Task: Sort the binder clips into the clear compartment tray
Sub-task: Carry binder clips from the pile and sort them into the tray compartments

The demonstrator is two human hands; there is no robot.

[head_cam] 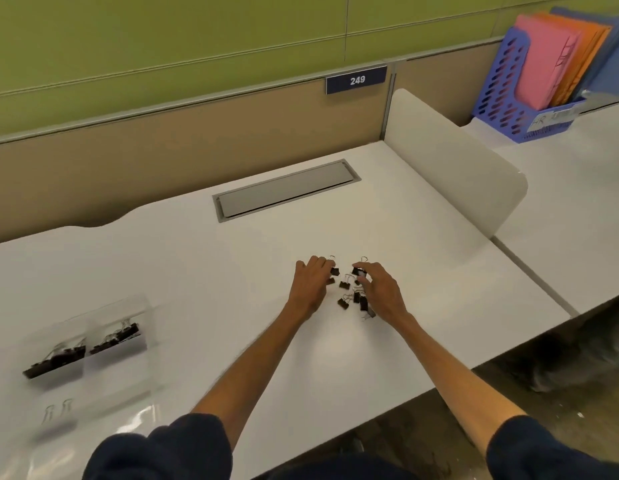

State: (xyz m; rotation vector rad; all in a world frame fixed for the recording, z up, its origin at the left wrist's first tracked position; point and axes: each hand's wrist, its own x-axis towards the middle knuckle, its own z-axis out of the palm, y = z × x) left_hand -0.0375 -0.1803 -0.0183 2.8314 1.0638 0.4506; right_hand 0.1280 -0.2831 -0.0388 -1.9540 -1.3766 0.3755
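A small pile of black binder clips (349,296) lies on the white desk (204,271), right of centre. My left hand (311,285) rests at the pile's left side, its fingertips pinching a black clip (334,270). My right hand (381,292) covers the pile's right side and pinches another black clip (357,271). The clear compartment tray (93,344) sits far to the left near the front edge. Rows of black clips fill two of its back compartments, and two clips show blurred in a front compartment.
A grey cable hatch (287,190) is set into the desk behind the pile. A white divider panel (453,161) stands along the right side. Beyond it a blue file rack (530,84) holds coloured folders. The desk's front edge runs diagonally at lower right.
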